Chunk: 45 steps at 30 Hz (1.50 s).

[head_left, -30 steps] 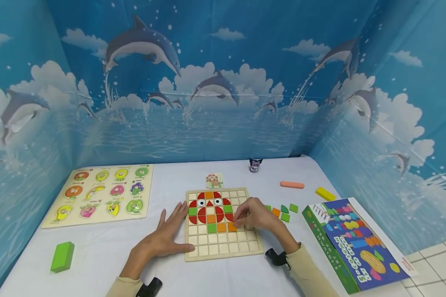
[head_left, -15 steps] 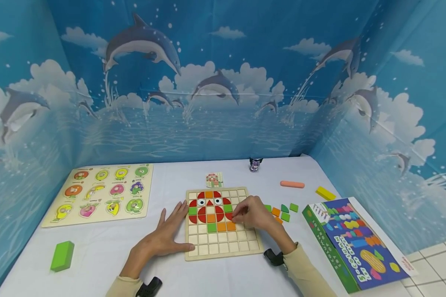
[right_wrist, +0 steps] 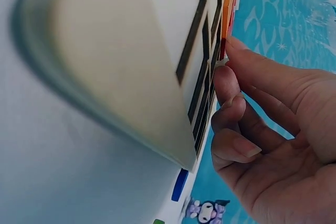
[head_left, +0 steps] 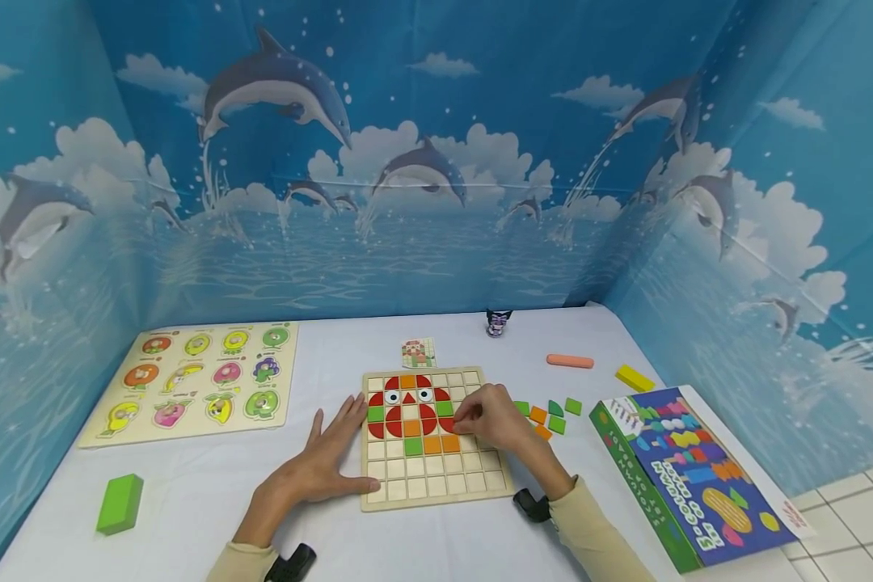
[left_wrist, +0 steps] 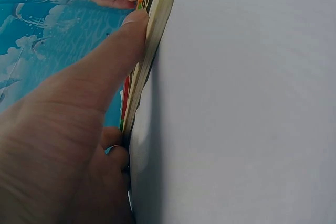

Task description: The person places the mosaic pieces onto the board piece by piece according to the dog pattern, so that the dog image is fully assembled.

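A square wooden grid board (head_left: 436, 487) lies on the white table, its upper cells filled with red, green and orange tiles and two eye tiles. My left hand (head_left: 316, 470) lies along its left side with straight fingers, the thumb (left_wrist: 118, 48) over the near-left edge. At the right of the pattern my right hand (head_left: 498, 419) pinches a red curved tile (right_wrist: 222, 49) with thumb and finger. Much of that tile is hidden by the fingertips. Below it are an orange tile (head_left: 450, 443), another orange one (head_left: 432, 445) and a green tile (head_left: 413, 447).
Loose green and orange tiles (head_left: 557, 424) lie right of the board. A picture card (head_left: 418, 352) and small figurine (head_left: 498, 323) stand behind it. A fruit puzzle board (head_left: 189, 384) and green block (head_left: 120, 503) are left; a colourful box (head_left: 706, 477), orange stick (head_left: 570, 360) and yellow block (head_left: 634, 378) are right.
My right fingertips have moved slightly up from the orange tile to the red tile above. That orange tile has shifted slightly left. My left hand stays where it was.
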Each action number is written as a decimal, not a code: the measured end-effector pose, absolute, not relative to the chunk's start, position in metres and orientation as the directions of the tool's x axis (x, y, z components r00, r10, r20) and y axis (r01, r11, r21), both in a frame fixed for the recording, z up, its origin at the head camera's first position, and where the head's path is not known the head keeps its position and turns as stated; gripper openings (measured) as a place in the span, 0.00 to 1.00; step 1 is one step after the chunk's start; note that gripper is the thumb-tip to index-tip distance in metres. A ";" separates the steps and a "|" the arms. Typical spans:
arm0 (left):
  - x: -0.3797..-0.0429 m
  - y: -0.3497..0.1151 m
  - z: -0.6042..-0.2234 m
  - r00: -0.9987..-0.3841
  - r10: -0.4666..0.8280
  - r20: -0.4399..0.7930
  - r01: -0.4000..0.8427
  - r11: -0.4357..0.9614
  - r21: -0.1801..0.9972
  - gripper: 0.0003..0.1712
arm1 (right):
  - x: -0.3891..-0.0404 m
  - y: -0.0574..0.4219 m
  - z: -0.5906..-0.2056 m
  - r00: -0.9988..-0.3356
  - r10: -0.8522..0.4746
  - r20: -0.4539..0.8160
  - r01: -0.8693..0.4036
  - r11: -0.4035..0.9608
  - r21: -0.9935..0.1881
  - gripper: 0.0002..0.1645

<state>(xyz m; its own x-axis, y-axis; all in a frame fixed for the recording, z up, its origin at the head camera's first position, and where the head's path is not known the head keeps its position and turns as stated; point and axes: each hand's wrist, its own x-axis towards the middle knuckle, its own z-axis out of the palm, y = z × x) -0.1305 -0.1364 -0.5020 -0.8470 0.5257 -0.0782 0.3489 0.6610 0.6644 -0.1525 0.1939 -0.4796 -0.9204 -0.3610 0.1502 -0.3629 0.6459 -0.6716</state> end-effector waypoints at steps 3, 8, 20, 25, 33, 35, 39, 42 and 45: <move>-0.131 -0.137 -0.502 -0.848 0.524 -0.077 0.349 0.663 0.663 0.74 | -0.153 0.192 -0.480 -0.926 -0.350 0.140 -0.350 0.663 -0.662 0.05; -0.131 -0.137 -0.502 -0.849 0.524 -0.073 0.349 0.659 0.666 0.74 | -0.154 0.191 -0.480 -0.930 -0.342 0.137 -0.344 0.676 -0.652 0.03; -0.132 -0.139 -0.503 -0.848 0.526 -0.074 0.350 0.658 0.666 0.73 | -0.158 0.211 -0.478 -0.889 -0.419 0.184 -0.419 0.584 -0.695 0.04; -0.131 -0.137 -0.503 -0.844 0.532 -0.074 0.356 0.657 0.665 0.73 | -0.161 0.245 -0.479 -0.883 -0.429 0.189 -0.416 0.530 -0.739 0.09; -0.129 -0.137 -0.504 -0.846 0.529 -0.069 0.356 0.657 0.664 0.73 | -0.159 0.305 -0.482 -0.941 -0.303 0.152 -0.309 0.584 -0.751 0.12; -0.129 -0.137 -0.504 -0.847 0.527 -0.072 0.355 0.660 0.663 0.73 | -0.157 0.314 -0.482 -0.952 -0.273 0.142 -0.283 0.600 -0.748 0.12; -0.129 -0.137 -0.503 -0.847 0.527 -0.072 0.355 0.660 0.662 0.73 | -0.153 0.323 -0.484 -0.964 -0.231 0.131 -0.251 0.628 -0.736 0.12; -0.129 -0.137 -0.502 -0.845 0.529 -0.074 0.355 0.660 0.662 0.73 | -0.152 0.326 -0.486 -0.974 -0.196 0.116 -0.218 0.658 -0.721 0.13; -0.129 -0.136 -0.503 -0.843 0.532 -0.078 0.353 0.658 0.664 0.73 | -0.151 0.326 -0.488 -0.983 -0.160 0.093 -0.179 0.692 -0.700 0.13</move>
<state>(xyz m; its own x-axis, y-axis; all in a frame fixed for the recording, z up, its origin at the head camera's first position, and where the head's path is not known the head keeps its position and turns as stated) -0.1292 -0.1363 -0.5026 -0.8433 0.5317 -0.0783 0.3535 0.6585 0.6644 -0.1507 0.3259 -0.4885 -0.9827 -0.1603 0.0926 -0.1788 0.6918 -0.6996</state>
